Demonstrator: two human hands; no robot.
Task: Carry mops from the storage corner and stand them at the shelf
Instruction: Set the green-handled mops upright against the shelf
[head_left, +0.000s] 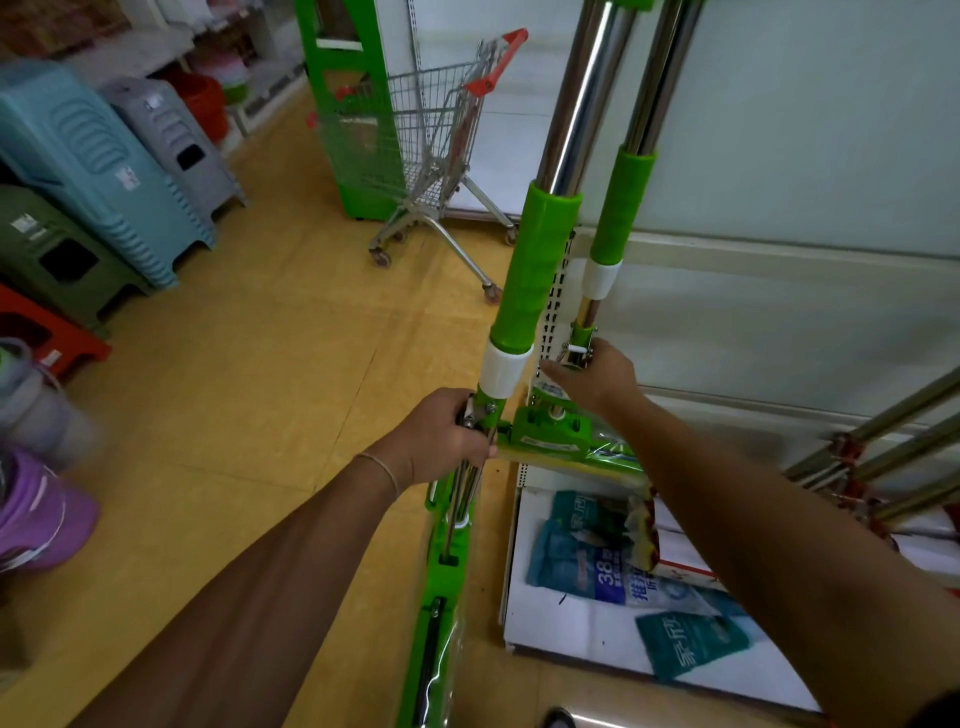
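Fingers of left hand (441, 434) curled round the metal linkage of the near mop (535, 260), just under its white collar; thin band on that wrist. Mop upright, green grip sleeve above the hand, chrome shaft running out of frame at top. Its long green head (434, 613), in clear wrap, hangs down toward the yellow floor (234, 389) at the shelf's edge.

Right hand (592, 376) on the second mop (621, 208) at its metal hinge bracket, fingers bent over it, thumb out to the left; exact grip partly hidden. This mop's green head with yellow sponge (566, 447) sits over the white bottom shelf (571, 629), above blue and teal packets (608, 556).

More metal handles (878, 462) lean in at right. Further out: shopping cart (441, 135) with red handle beside a green shelf end, stacked plastic stools (98, 161) along the left.
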